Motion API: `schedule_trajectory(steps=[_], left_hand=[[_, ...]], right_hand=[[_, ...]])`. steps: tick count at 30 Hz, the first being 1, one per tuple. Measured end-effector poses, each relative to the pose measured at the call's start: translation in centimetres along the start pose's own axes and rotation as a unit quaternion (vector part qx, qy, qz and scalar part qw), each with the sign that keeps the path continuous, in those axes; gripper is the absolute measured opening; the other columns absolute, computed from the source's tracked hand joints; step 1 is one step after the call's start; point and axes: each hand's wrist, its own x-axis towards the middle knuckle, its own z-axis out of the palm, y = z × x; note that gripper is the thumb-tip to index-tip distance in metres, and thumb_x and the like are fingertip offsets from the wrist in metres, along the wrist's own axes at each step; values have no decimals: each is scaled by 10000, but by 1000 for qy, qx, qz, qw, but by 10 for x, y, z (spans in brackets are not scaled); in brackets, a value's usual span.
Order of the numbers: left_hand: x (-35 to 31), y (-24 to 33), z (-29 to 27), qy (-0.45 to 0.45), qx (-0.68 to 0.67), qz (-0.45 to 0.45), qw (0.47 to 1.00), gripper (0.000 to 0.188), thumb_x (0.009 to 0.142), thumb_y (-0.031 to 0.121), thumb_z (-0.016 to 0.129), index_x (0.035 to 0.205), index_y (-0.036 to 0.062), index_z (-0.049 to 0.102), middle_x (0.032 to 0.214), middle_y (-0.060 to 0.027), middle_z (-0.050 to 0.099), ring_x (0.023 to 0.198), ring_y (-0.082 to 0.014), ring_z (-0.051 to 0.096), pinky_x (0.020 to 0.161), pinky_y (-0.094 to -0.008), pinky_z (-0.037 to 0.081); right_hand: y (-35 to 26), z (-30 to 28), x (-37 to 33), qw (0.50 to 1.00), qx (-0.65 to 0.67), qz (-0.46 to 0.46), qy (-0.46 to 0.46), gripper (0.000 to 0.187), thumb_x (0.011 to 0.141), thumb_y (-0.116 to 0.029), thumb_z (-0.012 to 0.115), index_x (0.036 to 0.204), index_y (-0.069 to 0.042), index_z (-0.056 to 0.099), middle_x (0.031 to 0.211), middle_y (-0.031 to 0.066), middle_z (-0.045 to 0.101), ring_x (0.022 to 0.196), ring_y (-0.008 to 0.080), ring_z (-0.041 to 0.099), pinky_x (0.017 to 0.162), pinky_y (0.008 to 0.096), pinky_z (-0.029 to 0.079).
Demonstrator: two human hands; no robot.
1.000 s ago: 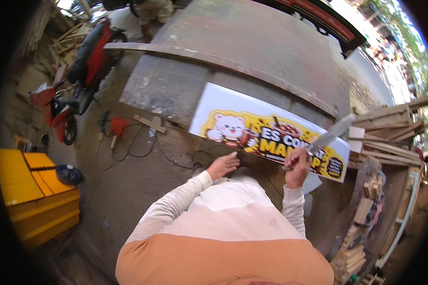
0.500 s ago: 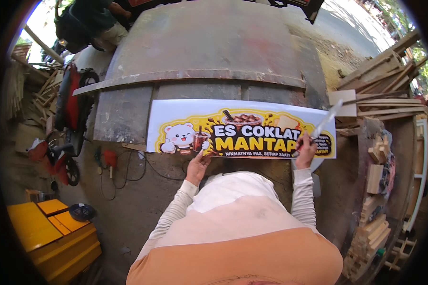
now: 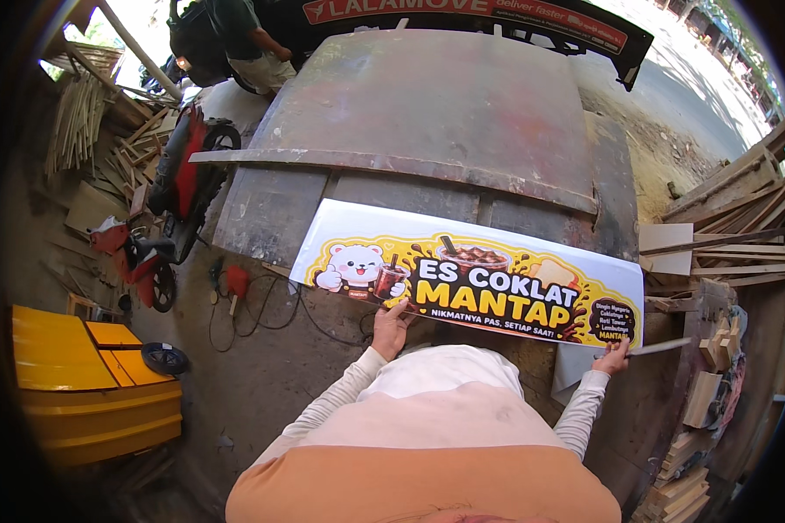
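Observation:
A long white printed banner point(image 3: 497, 301) with a yellow design, a bear and a chocolate drink lies slantwise over the near part of the worktable. My left hand point(image 3: 391, 329) grips its lower edge left of centre, fingers closed with the thumb on top. At the lower right corner, my right hand point(image 3: 614, 358) is closed around a long-bladed metal tool point(image 3: 661, 347), whose blade points right past the banner. Those fingers also touch the banner's corner. The tool's handle is hidden in the hand, so I cannot tell whether it is scissors or a knife.
A long strip point(image 3: 392, 166) crosses the grey worktable point(image 3: 427, 96). Red-and-black motorbike parts point(image 3: 179, 187) and cables are at left, above a yellow metal box point(image 3: 100, 397). Wood offcuts point(image 3: 702, 397) are stacked at right. Another person point(image 3: 257, 44) stands at the far left.
The banner now slants down to the right. My right hand has moved from on top of it to its lower right corner, and the blade has swung from pointing up to pointing right.

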Motion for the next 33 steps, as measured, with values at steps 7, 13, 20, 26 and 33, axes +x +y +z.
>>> schedule_trajectory(steps=[7,13,20,26,33], left_hand=[[-13,8,9,-30,13,18,999,146,967,55,632,1107,89,655,1039,-37,719,937,-166,698,879,-389,570],[-17,16,19,-58,26,17,998,161,950,54,651,1107,67,686,1026,-50,729,920,-173,707,838,-367,592],[26,34,0,-129,35,24,991,172,948,67,652,1118,53,668,1066,-70,722,941,-198,710,827,-367,615],[74,76,18,-198,45,-28,979,140,959,80,623,1075,24,677,1014,-82,731,916,-207,703,889,-364,576],[188,113,56,-293,97,-83,947,111,940,94,627,1015,50,695,1010,-65,736,932,-201,698,860,-357,563]], right_hand=[[80,-65,73,986,40,62,152,308,905,-355,731,984,-67,656,856,62,622,676,172,563,510,343,403],[128,-87,95,954,246,141,94,530,953,-435,642,1288,-41,523,1061,212,645,698,234,623,574,361,528],[93,-118,47,903,392,163,66,421,991,-418,613,1328,-173,549,1136,184,663,930,289,655,816,436,565],[58,-199,-49,845,525,99,-21,400,955,-424,662,1277,-187,653,1208,61,662,1073,250,616,957,421,504],[36,-260,-161,839,532,32,-111,428,1028,-359,539,1403,-155,562,1284,31,662,1051,192,638,756,376,534]])
